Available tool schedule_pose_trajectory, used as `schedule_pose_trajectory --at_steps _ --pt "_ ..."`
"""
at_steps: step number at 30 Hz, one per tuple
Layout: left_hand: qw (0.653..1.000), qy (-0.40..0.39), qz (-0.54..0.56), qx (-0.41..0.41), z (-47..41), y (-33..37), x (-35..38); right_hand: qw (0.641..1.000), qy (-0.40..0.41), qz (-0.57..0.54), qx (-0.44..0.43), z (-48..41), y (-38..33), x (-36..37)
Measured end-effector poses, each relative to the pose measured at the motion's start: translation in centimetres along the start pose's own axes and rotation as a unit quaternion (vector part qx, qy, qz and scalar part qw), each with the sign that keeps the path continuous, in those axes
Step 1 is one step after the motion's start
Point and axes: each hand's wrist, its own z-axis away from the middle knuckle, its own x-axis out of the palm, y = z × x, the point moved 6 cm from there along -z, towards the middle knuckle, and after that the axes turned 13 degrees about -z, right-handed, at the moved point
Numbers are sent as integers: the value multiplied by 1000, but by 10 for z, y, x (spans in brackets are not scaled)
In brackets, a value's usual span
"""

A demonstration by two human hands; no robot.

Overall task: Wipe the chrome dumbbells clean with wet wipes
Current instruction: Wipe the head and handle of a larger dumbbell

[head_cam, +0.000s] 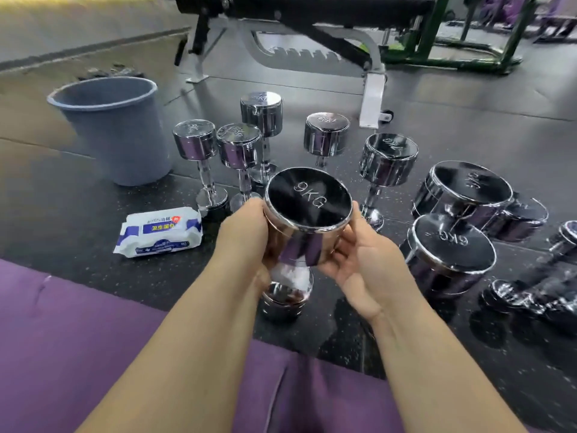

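A chrome 9KG dumbbell (307, 198) stands on end on the dark floor in front of me. My left hand (246, 235) curls round the left side of its upper head. My right hand (362, 257) cups the right side of that head, fingers bent against the chrome. Something white shows low at the handle between my hands; I cannot tell whether it is a wipe or a reflection. A white and blue pack of wet wipes (159, 231) lies flat on the floor to the left.
Several smaller chrome dumbbells (239, 151) stand upright behind the 9KG one. Larger ones (452, 245) lie at the right. A grey bucket (117, 126) stands at the left. An adjustable bench (312, 35) and a green frame (452, 54) are behind. A purple cushion (93, 339) lies under my forearms.
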Motion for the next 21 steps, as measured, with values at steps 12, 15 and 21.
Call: schedule_pose_trajectory --at_steps 12,15,21 --pt "995 -76 -27 -59 3 -22 44 979 128 148 -55 18 -36 -21" --pt "995 -76 -41 -55 -2 -24 47 940 93 272 -184 21 -55 2" --pt "994 -86 -27 -62 -1 -22 56 868 89 421 -247 15 -95 10"
